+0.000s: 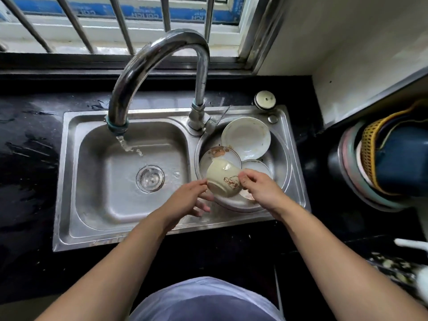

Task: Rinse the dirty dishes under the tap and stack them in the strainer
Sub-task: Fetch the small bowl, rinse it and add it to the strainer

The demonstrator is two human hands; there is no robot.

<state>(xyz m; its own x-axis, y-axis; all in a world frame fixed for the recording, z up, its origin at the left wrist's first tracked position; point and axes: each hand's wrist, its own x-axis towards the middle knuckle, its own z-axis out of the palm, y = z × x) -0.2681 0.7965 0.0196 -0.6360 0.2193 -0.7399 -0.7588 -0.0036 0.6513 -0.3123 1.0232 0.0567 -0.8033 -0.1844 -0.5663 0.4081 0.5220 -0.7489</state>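
Two bare grips held a cream ceramic bowl with a brown cartoon print (223,179) just above the dirty white plates (246,137) piled in the round right basin (283,167) of the stainless steel double sink (69,158); the left grip (187,200) cupped its left wall, fingers beneath, and the right grip (257,188) pinched the opposite wall, likely to steady the bowl for carrying to the water; the curved chrome tap (159,49) ran into the left basin (104,193), well apart; the bowl lay tipped, printed side up, its axis slanting away from the person; where its mouth faced was unclear.
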